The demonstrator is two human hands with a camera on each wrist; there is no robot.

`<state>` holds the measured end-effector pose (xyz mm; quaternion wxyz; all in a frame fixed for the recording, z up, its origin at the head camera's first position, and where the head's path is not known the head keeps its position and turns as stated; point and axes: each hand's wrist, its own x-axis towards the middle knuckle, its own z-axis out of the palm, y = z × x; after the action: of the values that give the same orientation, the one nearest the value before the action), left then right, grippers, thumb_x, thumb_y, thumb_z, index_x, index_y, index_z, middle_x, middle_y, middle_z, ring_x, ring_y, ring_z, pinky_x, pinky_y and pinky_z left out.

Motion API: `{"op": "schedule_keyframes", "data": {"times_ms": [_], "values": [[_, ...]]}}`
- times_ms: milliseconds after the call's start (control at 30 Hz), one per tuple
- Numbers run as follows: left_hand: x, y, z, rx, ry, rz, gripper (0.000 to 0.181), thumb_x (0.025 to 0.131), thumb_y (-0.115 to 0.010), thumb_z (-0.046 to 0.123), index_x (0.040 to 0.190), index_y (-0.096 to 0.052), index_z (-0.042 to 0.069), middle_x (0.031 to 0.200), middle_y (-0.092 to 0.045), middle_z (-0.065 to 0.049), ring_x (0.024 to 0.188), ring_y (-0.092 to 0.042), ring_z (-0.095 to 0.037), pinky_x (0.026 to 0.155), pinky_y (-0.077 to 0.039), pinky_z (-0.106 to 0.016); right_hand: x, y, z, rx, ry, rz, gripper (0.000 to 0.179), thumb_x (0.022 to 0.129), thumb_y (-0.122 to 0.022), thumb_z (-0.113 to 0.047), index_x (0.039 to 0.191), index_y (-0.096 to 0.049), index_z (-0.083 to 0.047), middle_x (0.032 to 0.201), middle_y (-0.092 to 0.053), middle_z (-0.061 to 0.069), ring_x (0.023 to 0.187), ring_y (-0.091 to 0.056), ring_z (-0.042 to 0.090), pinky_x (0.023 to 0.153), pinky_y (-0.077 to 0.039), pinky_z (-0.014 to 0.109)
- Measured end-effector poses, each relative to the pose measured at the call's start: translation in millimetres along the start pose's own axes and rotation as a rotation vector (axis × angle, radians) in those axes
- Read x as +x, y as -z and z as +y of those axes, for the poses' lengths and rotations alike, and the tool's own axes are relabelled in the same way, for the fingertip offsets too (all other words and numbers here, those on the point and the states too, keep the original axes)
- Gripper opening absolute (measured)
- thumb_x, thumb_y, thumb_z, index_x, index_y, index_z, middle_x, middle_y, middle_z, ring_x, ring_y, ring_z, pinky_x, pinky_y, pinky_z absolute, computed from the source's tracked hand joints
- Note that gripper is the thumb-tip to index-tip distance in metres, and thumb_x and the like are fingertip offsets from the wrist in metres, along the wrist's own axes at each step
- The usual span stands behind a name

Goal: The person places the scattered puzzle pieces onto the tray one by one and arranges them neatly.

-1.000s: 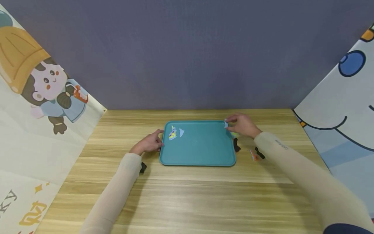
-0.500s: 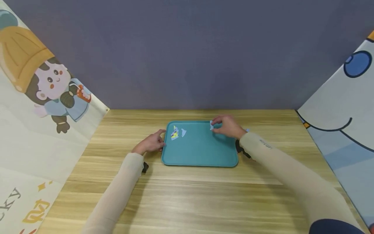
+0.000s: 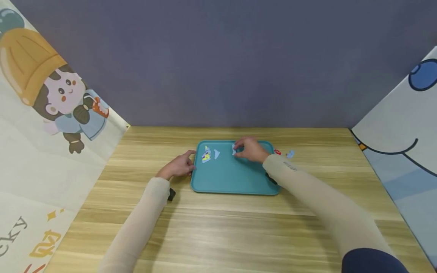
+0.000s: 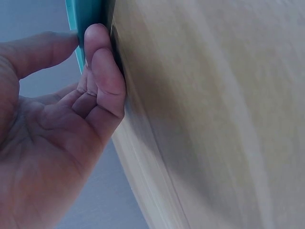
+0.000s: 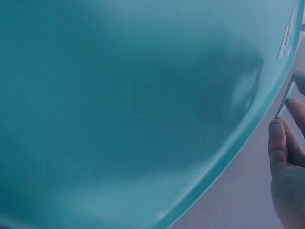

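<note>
A teal tray (image 3: 235,178) lies on the wooden table. My left hand (image 3: 177,166) holds its left edge. In the left wrist view, the thumb meets the rim while the other fingers curl low beside it. Over the tray's far half, my right hand (image 3: 253,150) pinches a thin, pale blue puzzle piece (image 3: 234,149), seen almost edge-on in the right wrist view. A group of yellow, purple and blue puzzle pieces (image 3: 206,156) lies in the tray's far left corner. Just right of that group, apart from it, sits another pale blue piece (image 3: 216,154).
Beyond the tray's right side, a small red piece (image 3: 277,151) and a blue piece (image 3: 290,154) lie on the table. The right sleeve (image 3: 307,189) covers the tray's near right area. A grey wall (image 3: 235,76) rises behind the table (image 3: 218,235).
My right hand has moved left from the tray's far right corner, carrying the pale blue puzzle piece. My left hand has stayed at the tray's left edge.
</note>
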<state>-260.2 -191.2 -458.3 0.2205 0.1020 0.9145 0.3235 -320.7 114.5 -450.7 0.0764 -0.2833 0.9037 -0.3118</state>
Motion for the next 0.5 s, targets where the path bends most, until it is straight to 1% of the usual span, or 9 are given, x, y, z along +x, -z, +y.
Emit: {"op": "schedule_keyframes", "data": {"times_ms": [167,300,500], "values": [[0.9,0.3,0.2,-0.005,0.006,-0.002,0.068,0.092,-0.059,0.008,0.148,-0.021,0.006,0.08,-0.063,-0.006,0.066,-0.06,-0.017,0.066,-0.047,-0.032,9.1,-10.6,-4.5,-0.006,-0.012,-0.019,0.021,0.079,-0.078,-0.014,0.097,-0.074,-0.005,0.115,-0.063,0.012,0.109,-0.057,0.027,0.092,-0.044,0.039],[0.9,0.7,0.1,-0.015,0.01,-0.001,0.068,0.092,-0.06,0.007,0.148,-0.022,0.006,0.081,-0.063,-0.007,0.067,-0.061,-0.018,0.067,-0.047,-0.033,17.2,-18.9,-8.5,0.004,-0.018,-0.033,0.021,0.079,-0.078,-0.013,0.098,-0.074,-0.005,0.114,-0.064,0.011,0.108,-0.058,0.026,0.09,-0.045,0.038],[0.5,0.4,0.0,-0.028,0.017,-0.001,0.068,0.092,-0.06,0.006,0.148,-0.022,0.006,0.082,-0.063,-0.007,0.067,-0.06,-0.018,0.066,-0.047,-0.033,26.1,-29.3,-14.0,-0.008,-0.004,-0.061,0.022,0.079,-0.078,-0.012,0.099,-0.073,-0.003,0.111,-0.065,0.011,0.108,-0.057,0.027,0.091,-0.044,0.037]]}}
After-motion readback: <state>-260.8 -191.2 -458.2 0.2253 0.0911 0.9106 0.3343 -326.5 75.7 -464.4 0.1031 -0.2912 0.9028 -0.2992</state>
